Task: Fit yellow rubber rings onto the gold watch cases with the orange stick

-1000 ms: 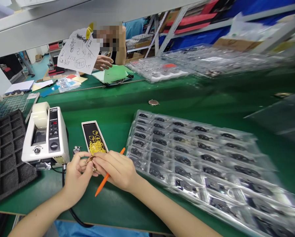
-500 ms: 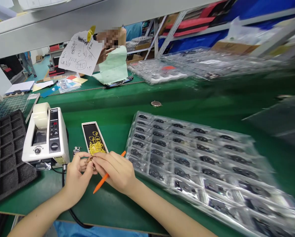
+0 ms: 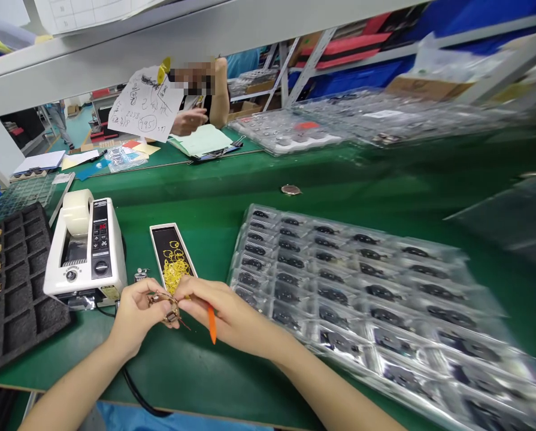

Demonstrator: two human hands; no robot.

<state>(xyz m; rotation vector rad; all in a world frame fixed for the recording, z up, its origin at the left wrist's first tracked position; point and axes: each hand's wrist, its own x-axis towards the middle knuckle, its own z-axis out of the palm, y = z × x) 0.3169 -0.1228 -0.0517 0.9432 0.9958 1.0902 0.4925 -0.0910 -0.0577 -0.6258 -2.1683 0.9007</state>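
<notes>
My left hand (image 3: 133, 317) pinches a small round coppery metal part (image 3: 172, 312) with a thin reddish wire sticking out; its exact kind is unclear. My right hand (image 3: 234, 314) has its fingertips at the right edge of that part, and an orange stick-like tool (image 3: 211, 325) is held in the same hand, pointing down, its upper portion hidden by the fingers. Just beyond both hands lies a narrow white-rimmed box (image 3: 189, 258) with many thin yellow rings (image 3: 175, 267). A small metal piece (image 3: 141, 274) sits left of the box.
A white tape dispenser (image 3: 113, 239) stands at left, beside a black foam tray (image 3: 20, 293) holding several gold parts. Stacked clear plastic trays (image 3: 312, 263) of dark parts fill the right. A round metal disc (image 3: 291, 190) lies behind. Across the bench sits a person (image 3: 220, 90) near a clipboard (image 3: 205, 142).
The orange tool has swung from a slant to nearly upright, and my right fingertips have shifted on the round part. Opposite, the person's green sheet has been lowered onto the clipboard.
</notes>
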